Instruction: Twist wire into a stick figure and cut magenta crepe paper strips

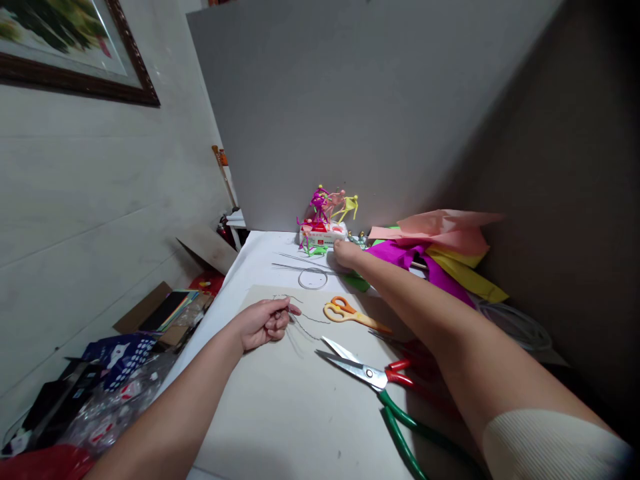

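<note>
My left hand (267, 324) is closed in a pinch on a piece of twisted wire (307, 320), whose thin legs stick out to the right over the beige board (270, 413). My right hand (347, 255) reaches to the far side of the table, beside a white box (324, 235) and above some green paper (357, 283). Its fingers are hidden from here. Just left of it lie straight wires (295, 267) and a wire coil (313, 279). Orange-handled scissors (357, 315) rest between my hands. Nearer are large green-handled shears (373, 379), blades spread.
Small coloured stick figures (330, 203) stand on and around the box. Crepe paper sheets (440, 233) in pink, purple and yellow are piled at the right. Red-handled pliers (405, 373) lie under my right arm. A grey panel (350, 120) rises behind the table; clutter fills the left floor.
</note>
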Action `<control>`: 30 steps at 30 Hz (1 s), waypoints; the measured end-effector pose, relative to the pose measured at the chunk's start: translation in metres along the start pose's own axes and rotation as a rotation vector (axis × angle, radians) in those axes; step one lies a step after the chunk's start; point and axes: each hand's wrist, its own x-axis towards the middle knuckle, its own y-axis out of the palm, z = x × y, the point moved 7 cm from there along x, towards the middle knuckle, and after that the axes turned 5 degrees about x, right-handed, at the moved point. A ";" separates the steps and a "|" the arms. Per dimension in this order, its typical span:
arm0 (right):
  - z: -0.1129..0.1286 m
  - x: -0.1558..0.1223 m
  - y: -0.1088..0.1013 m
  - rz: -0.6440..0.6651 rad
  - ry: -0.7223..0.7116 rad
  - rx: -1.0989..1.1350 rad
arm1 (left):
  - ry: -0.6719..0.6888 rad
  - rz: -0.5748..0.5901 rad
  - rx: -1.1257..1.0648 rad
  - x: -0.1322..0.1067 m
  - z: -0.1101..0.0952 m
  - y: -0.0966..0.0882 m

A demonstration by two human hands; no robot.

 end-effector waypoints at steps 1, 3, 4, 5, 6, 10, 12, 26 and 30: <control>-0.002 -0.004 -0.004 0.003 0.019 0.008 | -0.009 0.009 -0.012 0.000 0.001 0.000; -0.003 -0.013 -0.014 0.005 0.050 0.028 | -0.028 0.030 -0.036 0.001 0.002 0.000; -0.002 -0.018 -0.021 0.006 0.060 0.040 | -0.035 0.040 -0.047 0.001 0.002 0.000; -0.001 -0.024 -0.029 0.007 0.067 0.055 | -0.040 0.049 -0.059 0.001 0.002 0.000; 0.000 -0.031 -0.038 0.007 0.071 0.072 | -0.042 0.057 -0.071 0.001 0.002 0.000; 0.007 -0.081 -0.084 0.035 0.038 0.182 | -0.040 0.079 -0.115 0.001 0.000 0.001; 0.012 -0.127 -0.107 0.101 -0.022 0.262 | -0.038 0.086 -0.129 0.000 0.000 0.002; 0.051 -0.380 -0.087 0.091 -0.099 0.372 | 0.063 0.070 -0.101 -0.004 -0.003 -0.001; 0.048 -0.348 -0.065 -0.028 -0.079 0.261 | 0.107 0.059 -0.086 -0.007 -0.004 -0.001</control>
